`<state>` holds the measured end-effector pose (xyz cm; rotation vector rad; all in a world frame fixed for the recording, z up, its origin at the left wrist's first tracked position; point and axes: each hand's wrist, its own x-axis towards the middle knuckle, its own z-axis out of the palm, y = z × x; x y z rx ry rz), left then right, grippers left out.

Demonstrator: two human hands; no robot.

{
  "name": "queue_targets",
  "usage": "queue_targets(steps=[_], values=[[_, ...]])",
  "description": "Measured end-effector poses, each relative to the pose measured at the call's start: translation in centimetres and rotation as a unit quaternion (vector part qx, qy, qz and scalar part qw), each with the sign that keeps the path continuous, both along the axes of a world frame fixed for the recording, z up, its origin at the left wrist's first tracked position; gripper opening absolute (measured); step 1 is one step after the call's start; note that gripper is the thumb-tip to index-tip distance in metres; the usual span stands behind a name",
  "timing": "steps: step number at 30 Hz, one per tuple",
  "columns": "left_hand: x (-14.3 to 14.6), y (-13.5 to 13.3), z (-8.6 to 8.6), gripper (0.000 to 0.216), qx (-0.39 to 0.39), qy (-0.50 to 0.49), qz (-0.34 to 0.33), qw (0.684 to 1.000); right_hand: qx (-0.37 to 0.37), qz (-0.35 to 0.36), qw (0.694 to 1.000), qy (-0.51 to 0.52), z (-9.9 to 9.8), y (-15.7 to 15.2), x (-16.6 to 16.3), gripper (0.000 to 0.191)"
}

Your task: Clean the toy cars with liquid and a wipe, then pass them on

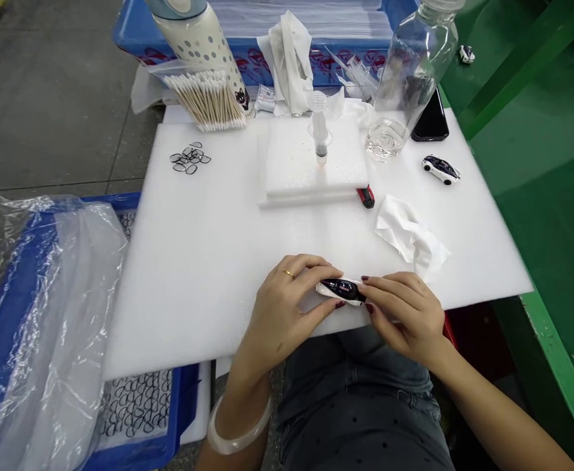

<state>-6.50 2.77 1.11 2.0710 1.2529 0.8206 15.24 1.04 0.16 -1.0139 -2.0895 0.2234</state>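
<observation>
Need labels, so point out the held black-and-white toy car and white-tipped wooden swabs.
Held toy car [342, 288], head view: black roof.
White-tipped wooden swabs [207, 102], head view: stick middles.

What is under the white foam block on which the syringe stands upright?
The white board is under the foam block. At its near right corner, a red and black object pokes out; the rest, and anything else beneath, is covered.

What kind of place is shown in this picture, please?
It looks like a workstation for small parts, perhaps in a factory or workshop. Three things suggest this: the blue tray with many black rings, the upright syringe, and the bundle of cotton swabs.
</observation>
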Motion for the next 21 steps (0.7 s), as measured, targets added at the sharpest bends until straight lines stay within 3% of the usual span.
queue_targets(steps=[12, 21], values=[[0.21, -0.02, 0.03, 0.024, 0.009, 0.003, 0.005, 1.000, 0.062, 0.002, 0.997, -0.041, -1.09, -0.28, 0.04, 0.032], [0.16, 0.01, 0.17, 0.025, 0.004, 0.011, 0.004, 1.000, 0.006, -0.007, 0.999, -0.040, -0.56, -0.22, -0.14, 0.028]])
